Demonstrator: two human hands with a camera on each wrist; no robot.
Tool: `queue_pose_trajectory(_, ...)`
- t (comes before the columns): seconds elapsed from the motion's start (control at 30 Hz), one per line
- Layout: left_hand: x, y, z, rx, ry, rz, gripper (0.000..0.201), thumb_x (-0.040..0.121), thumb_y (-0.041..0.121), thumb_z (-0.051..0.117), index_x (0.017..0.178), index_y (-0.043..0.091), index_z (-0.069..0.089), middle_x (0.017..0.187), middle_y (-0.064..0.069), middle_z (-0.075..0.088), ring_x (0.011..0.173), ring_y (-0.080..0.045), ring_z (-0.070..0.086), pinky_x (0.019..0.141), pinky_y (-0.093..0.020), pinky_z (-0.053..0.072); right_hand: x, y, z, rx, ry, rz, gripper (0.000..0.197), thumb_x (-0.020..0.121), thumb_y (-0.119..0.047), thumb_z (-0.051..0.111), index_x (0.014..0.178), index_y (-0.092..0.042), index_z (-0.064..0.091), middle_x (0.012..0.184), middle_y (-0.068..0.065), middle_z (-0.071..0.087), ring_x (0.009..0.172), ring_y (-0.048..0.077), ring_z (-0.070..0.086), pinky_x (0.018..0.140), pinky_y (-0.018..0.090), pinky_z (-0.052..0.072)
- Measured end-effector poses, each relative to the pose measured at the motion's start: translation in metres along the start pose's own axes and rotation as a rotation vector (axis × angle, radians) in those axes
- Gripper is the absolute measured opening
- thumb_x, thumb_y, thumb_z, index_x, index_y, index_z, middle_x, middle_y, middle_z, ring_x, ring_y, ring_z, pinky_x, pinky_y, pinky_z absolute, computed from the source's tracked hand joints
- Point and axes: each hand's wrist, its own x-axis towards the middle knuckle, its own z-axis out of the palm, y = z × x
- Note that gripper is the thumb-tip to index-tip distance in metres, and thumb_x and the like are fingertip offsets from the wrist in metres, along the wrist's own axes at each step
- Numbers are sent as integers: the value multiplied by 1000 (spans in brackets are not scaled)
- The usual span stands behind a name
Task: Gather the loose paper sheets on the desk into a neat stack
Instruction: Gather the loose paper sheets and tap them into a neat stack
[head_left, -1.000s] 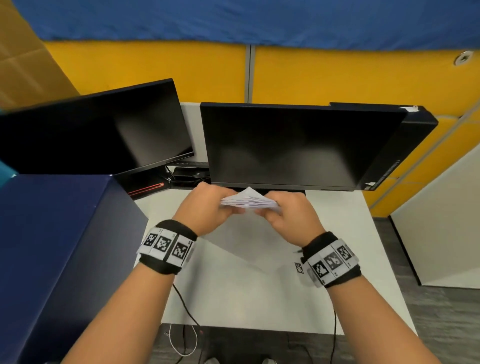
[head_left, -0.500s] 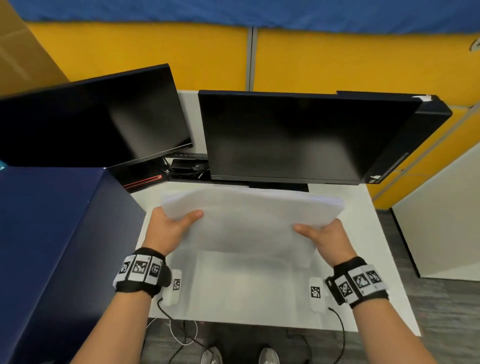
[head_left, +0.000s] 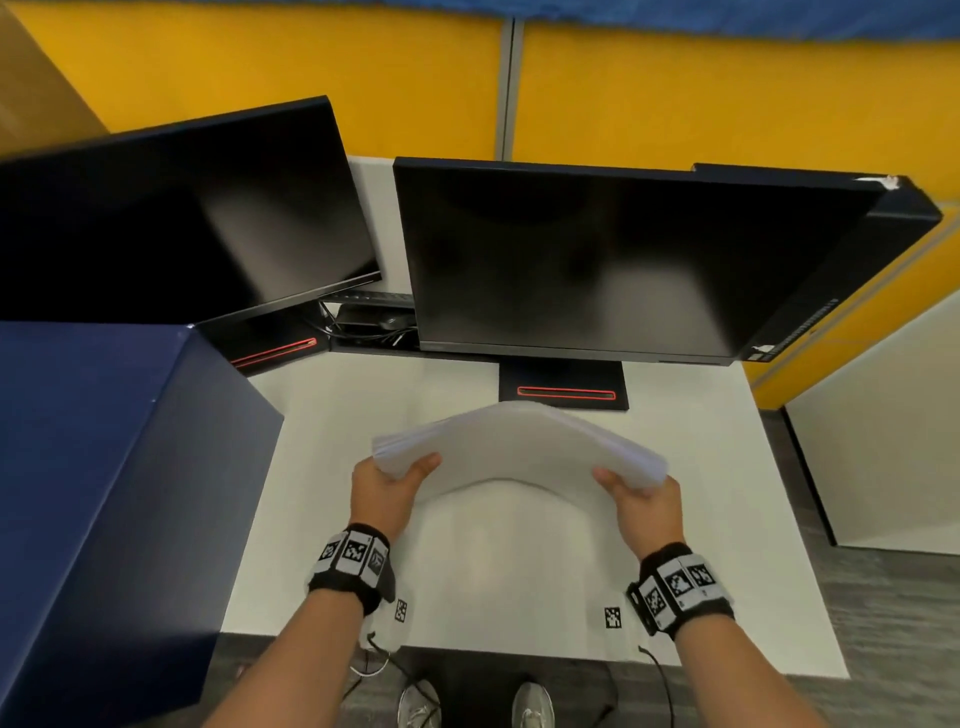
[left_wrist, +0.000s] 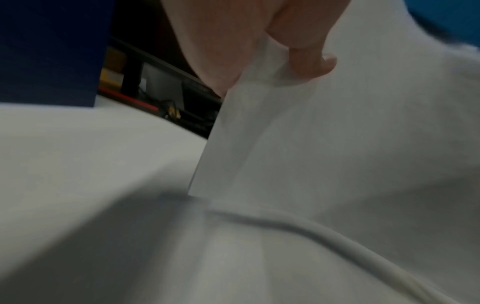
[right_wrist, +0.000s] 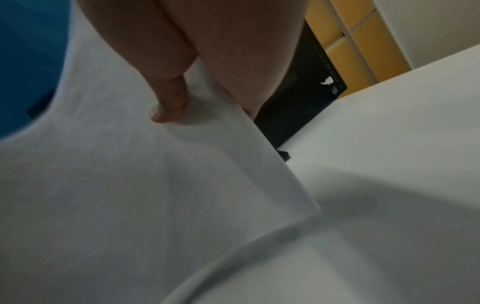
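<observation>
Thick white paper stack (head_left: 519, 447) held above white worktop (head_left: 691, 467), bowed upward in middle, in front of right black monitor (head_left: 597, 260). Left hand (head_left: 387, 493) grip closed on near-left corner, thumb on top; right hand (head_left: 644, 501) grip closed on near-right corner, same way. Head view only: whole arch of stack, dark blue box (head_left: 104, 493) at left. Wrist views only: thumb tips pressing top sheet (left_wrist: 337, 154) (right_wrist: 130, 174), fingers beneath hidden. Stack's near edge touching worktop or not: cannot tell.
</observation>
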Motion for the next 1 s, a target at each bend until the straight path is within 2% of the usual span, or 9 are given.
queue_pose_trajectory(0.1,3,3,-8,15,-18,57,20,71,17,89,87,20,76,77,16,77,77,0,73,70,-13,56,2,-2,-8,91,49,0,19,78,-10,80,94,-17,71,84,-6,71,66,-9,68,62,6,52)
queue_pose_trajectory(0.17,5,-5,-11,110,-39,79,32,68,25,90,94,12,78,90,4,78,85,-11,75,78,-21,57,3,3,-10,69,44,-23,31,74,-12,84,102,-10,70,88,0,73,73,-2,70,66,11,54)
queue_pose_trajectory(0.27,4,-11,-7,151,-64,72,21,77,18,84,96,12,77,92,4,76,84,-16,73,70,-7,49,0,5,-5,55,20,-46,33,72,-8,84,100,-18,68,96,-1,73,92,17,70,83,28,54)
queue_pose_trajectory(0.4,5,12,-8,130,2,130,14,82,17,80,94,16,73,86,9,71,77,3,68,68,-5,47,-2,-19,-3,64,60,-91,23,81,-7,77,82,-27,66,83,-7,69,75,-1,68,66,7,50)
queue_pose_trajectory(0.47,4,15,-14,87,52,129,20,80,20,82,97,13,74,88,5,73,80,1,69,72,-12,51,-4,-25,-8,89,78,-129,17,81,-8,77,86,-20,67,83,-5,70,68,-7,65,64,6,50)
queue_pose_trajectory(0.67,-11,6,-5,56,93,69,37,78,24,84,110,13,69,98,14,69,89,9,64,87,-25,56,-10,-6,-3,105,27,-20,30,78,-17,81,103,-22,65,100,-5,73,93,9,70,75,13,55)
queue_pose_trajectory(0.8,-15,19,6,-107,128,63,33,85,28,77,114,22,61,103,8,65,95,-9,64,75,-15,53,-15,-18,8,149,93,-42,23,81,-25,78,100,-21,64,97,-5,72,89,8,69,80,24,53)
queue_pose_trajectory(0.87,-17,27,9,-175,178,38,13,94,35,65,101,25,62,97,4,66,93,-19,64,75,-22,51,-15,-25,11,208,146,-40,18,85,-33,72,91,-19,64,87,-4,69,77,6,66,75,26,50)
queue_pose_trajectory(1.0,-10,28,9,-205,211,-50,24,94,42,63,85,20,65,83,-1,67,79,-21,63,80,-41,53,-7,-35,17,234,231,41,30,86,-41,70,77,-14,61,75,1,62,70,16,58,72,31,49)
